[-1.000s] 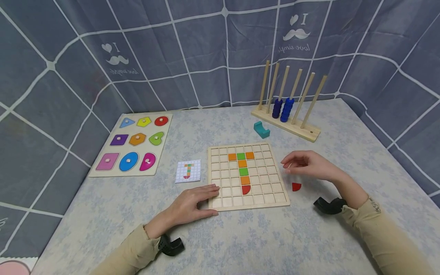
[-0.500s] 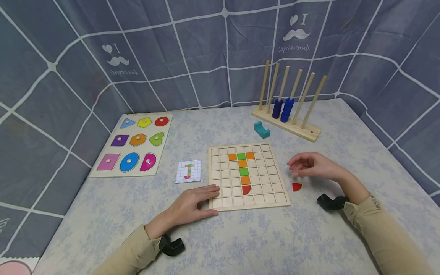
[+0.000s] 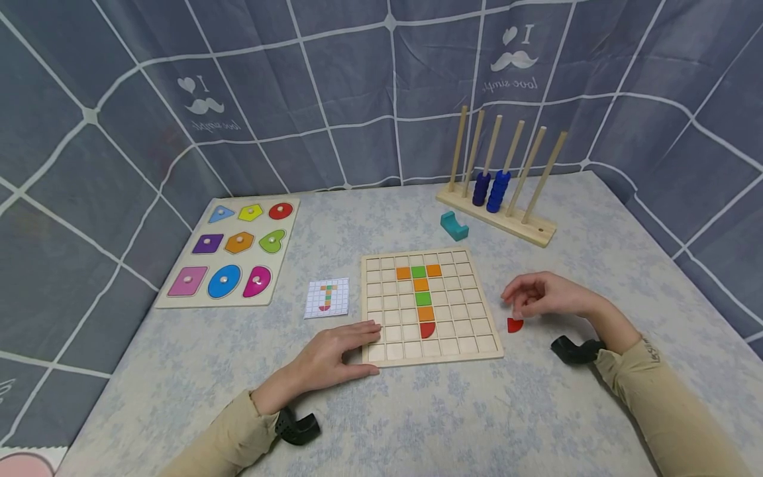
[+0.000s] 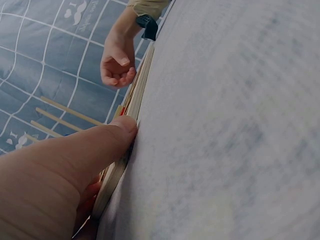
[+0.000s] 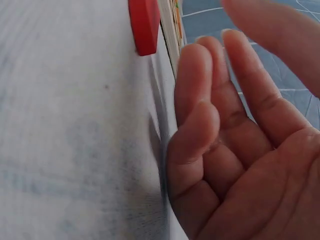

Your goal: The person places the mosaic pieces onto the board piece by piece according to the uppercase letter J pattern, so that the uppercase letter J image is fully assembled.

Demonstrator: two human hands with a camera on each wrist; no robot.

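Observation:
My left hand [image 3: 329,354] rests on the left edge of a wooden grid board [image 3: 465,344], fingers lying straight over its cells. In the left wrist view the thumb [image 4: 107,142] lies along the board's side. Orange and green squares form a T on the grid, with a red quarter-circle tile [image 3: 427,330] at its foot. Right of the board, my right hand [image 3: 551,295] hovers with loosely bent fingers just over a second red quarter-circle tile [image 3: 513,326] on the table. The right wrist view shows that loose tile [image 5: 145,30] apart from the fingers, which hold nothing.
A pattern card [image 3: 326,297] lies left of the board. Further left is a knobbed shape puzzle [image 3: 232,258]. At the back right stands a peg rack [image 3: 530,230] with blue beads, near a teal notched block [image 3: 454,226]. Patterned cloth hangs behind.
My right hand has drawn back from the board's right edge, then come down close to the loose red tile. The left hand stays in place.

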